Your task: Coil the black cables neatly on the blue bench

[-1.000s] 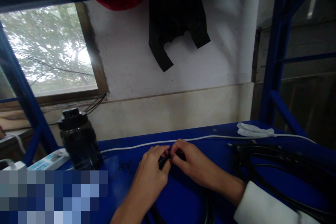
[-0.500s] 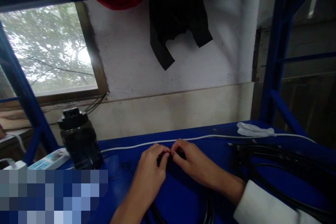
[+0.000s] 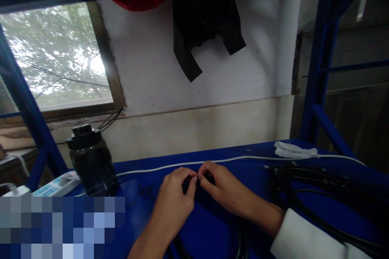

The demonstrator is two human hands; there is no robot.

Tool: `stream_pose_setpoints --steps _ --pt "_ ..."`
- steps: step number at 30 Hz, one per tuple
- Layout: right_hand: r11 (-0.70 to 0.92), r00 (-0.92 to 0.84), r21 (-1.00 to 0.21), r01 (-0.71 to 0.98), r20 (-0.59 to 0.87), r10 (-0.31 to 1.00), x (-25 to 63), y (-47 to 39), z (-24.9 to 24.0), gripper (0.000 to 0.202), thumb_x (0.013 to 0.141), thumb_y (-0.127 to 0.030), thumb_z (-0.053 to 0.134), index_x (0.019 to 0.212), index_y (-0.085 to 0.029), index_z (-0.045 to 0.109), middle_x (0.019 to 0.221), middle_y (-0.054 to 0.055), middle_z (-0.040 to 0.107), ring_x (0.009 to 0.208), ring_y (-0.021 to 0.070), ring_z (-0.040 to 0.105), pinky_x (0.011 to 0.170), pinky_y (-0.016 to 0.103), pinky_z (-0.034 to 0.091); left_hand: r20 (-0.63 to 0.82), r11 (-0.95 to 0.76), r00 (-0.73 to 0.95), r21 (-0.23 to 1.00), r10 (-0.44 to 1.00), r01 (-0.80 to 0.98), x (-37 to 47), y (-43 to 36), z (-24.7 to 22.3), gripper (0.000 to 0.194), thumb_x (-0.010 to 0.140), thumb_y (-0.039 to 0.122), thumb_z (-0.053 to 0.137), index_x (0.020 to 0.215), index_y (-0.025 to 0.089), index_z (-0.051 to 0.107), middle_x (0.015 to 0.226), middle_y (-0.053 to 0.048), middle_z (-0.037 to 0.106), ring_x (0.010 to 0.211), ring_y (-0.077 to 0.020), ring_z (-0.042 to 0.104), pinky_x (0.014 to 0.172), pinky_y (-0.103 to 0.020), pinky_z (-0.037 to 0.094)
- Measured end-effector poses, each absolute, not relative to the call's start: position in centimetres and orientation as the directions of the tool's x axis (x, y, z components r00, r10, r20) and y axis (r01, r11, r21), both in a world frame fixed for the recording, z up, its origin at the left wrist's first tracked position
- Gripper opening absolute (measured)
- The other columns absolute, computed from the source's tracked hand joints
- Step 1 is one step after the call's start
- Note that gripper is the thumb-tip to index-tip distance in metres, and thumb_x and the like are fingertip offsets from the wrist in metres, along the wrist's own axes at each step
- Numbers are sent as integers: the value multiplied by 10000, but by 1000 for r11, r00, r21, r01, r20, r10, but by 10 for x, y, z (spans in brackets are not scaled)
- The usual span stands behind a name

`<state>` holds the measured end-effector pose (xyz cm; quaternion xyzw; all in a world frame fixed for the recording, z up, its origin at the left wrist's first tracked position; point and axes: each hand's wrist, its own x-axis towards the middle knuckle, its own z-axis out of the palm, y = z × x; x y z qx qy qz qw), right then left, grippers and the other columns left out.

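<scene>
My left hand (image 3: 176, 194) and my right hand (image 3: 223, 188) meet fingertip to fingertip over the blue surface (image 3: 209, 226). Both are closed in a pinch, thumb against fingers. Whatever lies between the fingertips is too small and dark to make out. Below the hands, dark cable (image 3: 242, 238) loops on the blue surface, partly hidden by my left forearm. A white cable (image 3: 170, 166) runs across just beyond the fingers. Small dark twisted pieces (image 3: 142, 191) lie left of my left hand.
A dark bottle (image 3: 92, 162) stands at the left beside a white power strip (image 3: 57, 184). Coiled black cables (image 3: 328, 186) lie at the right, with a crumpled white piece (image 3: 294, 150) behind them. Blue frame posts (image 3: 317, 77) rise at both sides. A black bag (image 3: 206, 20) hangs above.
My left hand has shifted very slightly, its thumb a little closer to my right fingertips. The rest looks the same.
</scene>
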<state>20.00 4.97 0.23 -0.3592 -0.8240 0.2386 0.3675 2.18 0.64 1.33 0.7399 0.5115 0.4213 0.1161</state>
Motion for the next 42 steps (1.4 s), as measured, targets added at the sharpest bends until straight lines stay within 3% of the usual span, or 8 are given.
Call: stream_pose_setpoints --steps 16,42 --pt "650 -475 -626 430 455 753 200 51 1 102 1029 -238 556 971 -188 623 955 43 669 880 209 619 812 360 458 497 -445 128 596 858 668 22 7 12 225 1026 267 526 949 241 735 945 -24 748 874 -200 688 796 -308 477" --pt "708 -508 -577 407 502 700 200 53 -2 101 1038 -221 512 982 -192 591 980 46 635 903 206 592 848 370 453 466 -395 104 587 879 707 18 11 6 202 1016 220 499 968 225 695 965 -51 743 907 -231 695 835 -335 491"
